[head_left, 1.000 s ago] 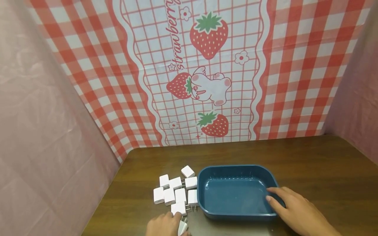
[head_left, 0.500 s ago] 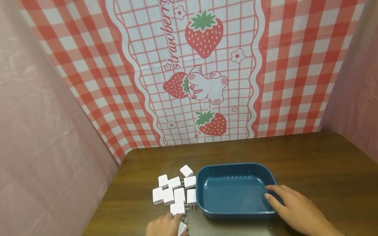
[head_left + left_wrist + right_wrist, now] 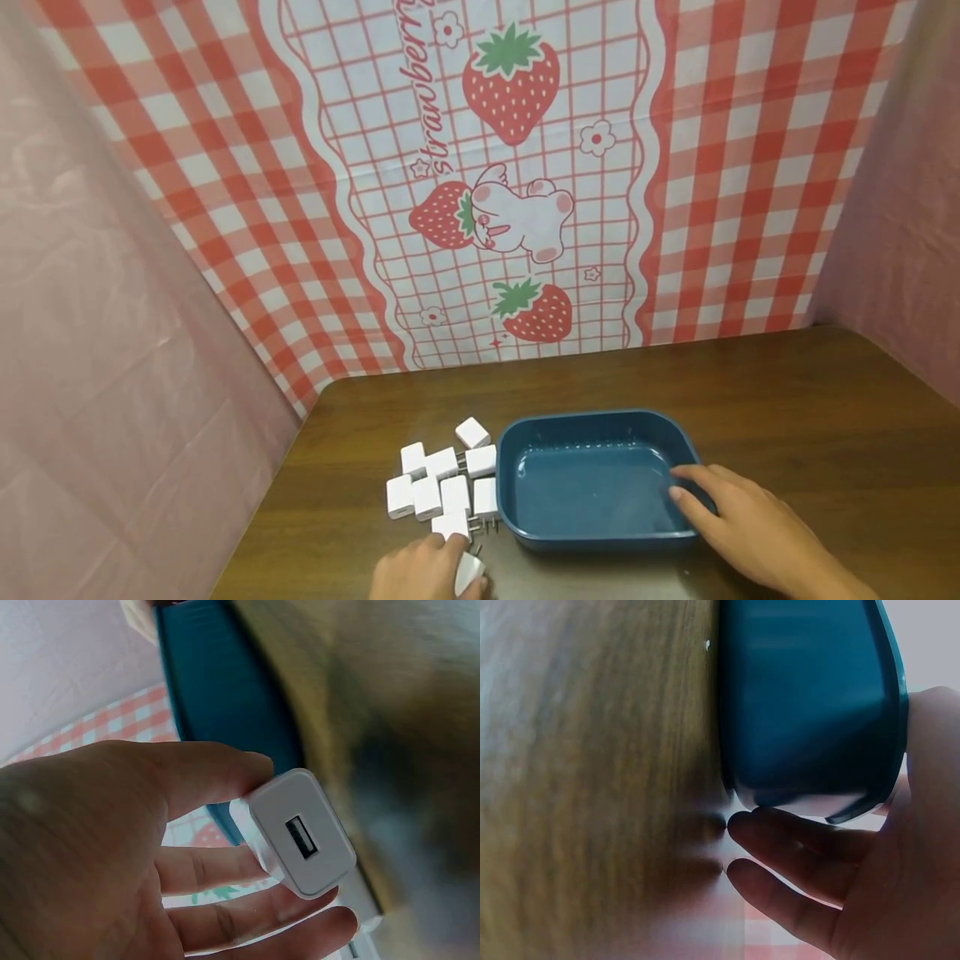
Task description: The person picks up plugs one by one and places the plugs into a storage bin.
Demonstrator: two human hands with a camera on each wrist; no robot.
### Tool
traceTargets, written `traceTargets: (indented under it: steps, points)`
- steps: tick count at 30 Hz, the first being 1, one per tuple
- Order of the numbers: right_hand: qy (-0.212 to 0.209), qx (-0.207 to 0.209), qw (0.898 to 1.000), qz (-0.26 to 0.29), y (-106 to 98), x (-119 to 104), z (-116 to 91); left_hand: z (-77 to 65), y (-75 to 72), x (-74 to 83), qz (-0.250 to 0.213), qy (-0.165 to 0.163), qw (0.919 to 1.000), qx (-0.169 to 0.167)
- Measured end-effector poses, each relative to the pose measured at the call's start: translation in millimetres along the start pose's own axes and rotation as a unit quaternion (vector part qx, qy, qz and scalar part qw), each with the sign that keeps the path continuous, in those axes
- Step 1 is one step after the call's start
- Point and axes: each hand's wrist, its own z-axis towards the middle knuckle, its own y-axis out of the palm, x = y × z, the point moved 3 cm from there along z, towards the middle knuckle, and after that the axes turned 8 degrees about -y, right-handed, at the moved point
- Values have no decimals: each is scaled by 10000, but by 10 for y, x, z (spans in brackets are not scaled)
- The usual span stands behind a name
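My left hand (image 3: 415, 570) pinches a white USB charger (image 3: 304, 834) between thumb and fingers, low in the head view. Its USB port faces the left wrist camera, and its metal prongs show in the head view. Several more white chargers (image 3: 454, 495) lie bunched just beyond that hand, some with prongs showing. To their right sits a blue plastic basin (image 3: 600, 540) with nothing inside it. My right hand (image 3: 761, 527) holds the basin's right end, thumb over the rim and fingers along the outside wall, as the right wrist view also shows.
Everything stands on a brown wood-grain table (image 3: 795, 400). A red-and-white checked cloth (image 3: 517, 192) with strawberries hangs behind it. Pale pink cloth (image 3: 135, 350) hangs at both sides. The two nearest chargers in the group touch or almost touch the basin's left wall.
The charger in my left hand has come up slightly, moved right and turned. My right hand keeps its hold on the basin. The head view has shifted a little.
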Motion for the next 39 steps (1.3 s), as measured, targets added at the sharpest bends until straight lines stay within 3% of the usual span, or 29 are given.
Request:
traceTargets:
  steps: [8,16,20,26,33,39]
  points:
    - [55,-79,9999,-53,1,2,7,8,-184,174,-64,295,9936,1087]
    - [118,-185,9998,10,10,-1,5,46,-226,334,-376,821,9688,2306]
    - [146,-178,9997,-21,8,4,0,114,-271,449,-619,958,9643,2391]
    - [342,-429,9985,1,11,11,3,199,-323,596,-750,953,9631,2404]
    - [396,-388,9985,-14,8,27,5,296,-399,733,-858,1097,9613,2379]
    - [234,-182,9996,-24,5,19,0,382,-427,848,-944,1326,9507,2641]
